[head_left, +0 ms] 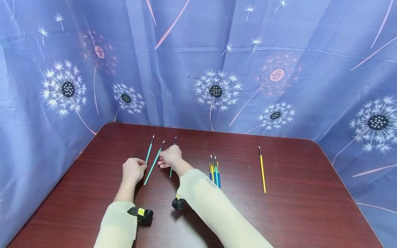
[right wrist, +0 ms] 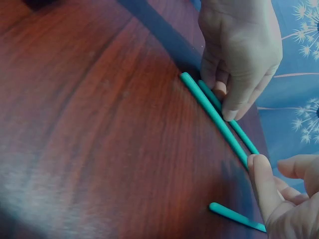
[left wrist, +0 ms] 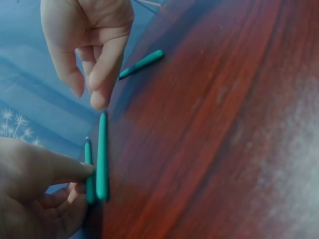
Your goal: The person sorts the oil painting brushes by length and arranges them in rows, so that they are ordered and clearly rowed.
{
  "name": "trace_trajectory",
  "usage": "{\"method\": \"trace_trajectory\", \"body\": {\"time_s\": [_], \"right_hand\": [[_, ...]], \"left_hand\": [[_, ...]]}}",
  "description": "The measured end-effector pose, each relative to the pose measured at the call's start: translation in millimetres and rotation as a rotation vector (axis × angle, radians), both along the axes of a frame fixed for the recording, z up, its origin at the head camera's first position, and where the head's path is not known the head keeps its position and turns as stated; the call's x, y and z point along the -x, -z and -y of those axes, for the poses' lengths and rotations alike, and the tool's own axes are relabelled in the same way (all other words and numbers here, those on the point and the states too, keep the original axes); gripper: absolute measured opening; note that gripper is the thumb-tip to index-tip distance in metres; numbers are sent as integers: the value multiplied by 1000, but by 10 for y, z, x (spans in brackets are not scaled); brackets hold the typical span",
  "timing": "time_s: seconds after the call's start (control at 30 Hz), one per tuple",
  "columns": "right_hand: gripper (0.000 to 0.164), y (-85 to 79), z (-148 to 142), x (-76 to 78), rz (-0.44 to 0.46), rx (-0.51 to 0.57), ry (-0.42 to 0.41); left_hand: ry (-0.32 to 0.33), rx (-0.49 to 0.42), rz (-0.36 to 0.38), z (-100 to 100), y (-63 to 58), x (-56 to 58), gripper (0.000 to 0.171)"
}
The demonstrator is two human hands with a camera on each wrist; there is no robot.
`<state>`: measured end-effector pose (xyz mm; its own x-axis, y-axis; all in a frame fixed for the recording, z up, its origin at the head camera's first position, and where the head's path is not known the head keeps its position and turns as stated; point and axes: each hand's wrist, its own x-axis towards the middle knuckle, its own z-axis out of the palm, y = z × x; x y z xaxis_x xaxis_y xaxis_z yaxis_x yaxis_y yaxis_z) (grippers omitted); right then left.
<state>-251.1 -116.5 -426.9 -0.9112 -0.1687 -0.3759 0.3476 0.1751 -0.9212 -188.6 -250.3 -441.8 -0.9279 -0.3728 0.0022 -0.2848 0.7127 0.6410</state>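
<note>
Three green paintbrushes lie on the left part of the table. My left hand pinches the leftmost green paintbrush between thumb and fingers, near its handle end. Just to its right slants the middle green paintbrush, bristles toward the back. My right hand has its fingertips at that brush's upper part, partly covering it in the right wrist view. In the left wrist view the handles of the left brush and middle brush lie side by side. The third green paintbrush passes partly hidden under my right hand.
A small group of yellow, green and blue paintbrushes lies beside my right forearm, which hides their lower ends. Farther right is a lone yellow paintbrush. A blue dandelion-print curtain hangs behind the dark red table.
</note>
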Motion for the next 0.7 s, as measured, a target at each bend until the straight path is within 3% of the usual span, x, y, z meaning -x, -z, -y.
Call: {"method": "trace_trajectory", "body": {"time_s": [0.37, 0.7], "right_hand": [[30, 54, 114, -197, 90, 205, -76], [31, 121, 154, -221, 109, 257, -90]], "left_hand": [[11, -2, -23, 45, -4, -14, 21], [13, -38, 21, 28, 3, -3, 23]]}}
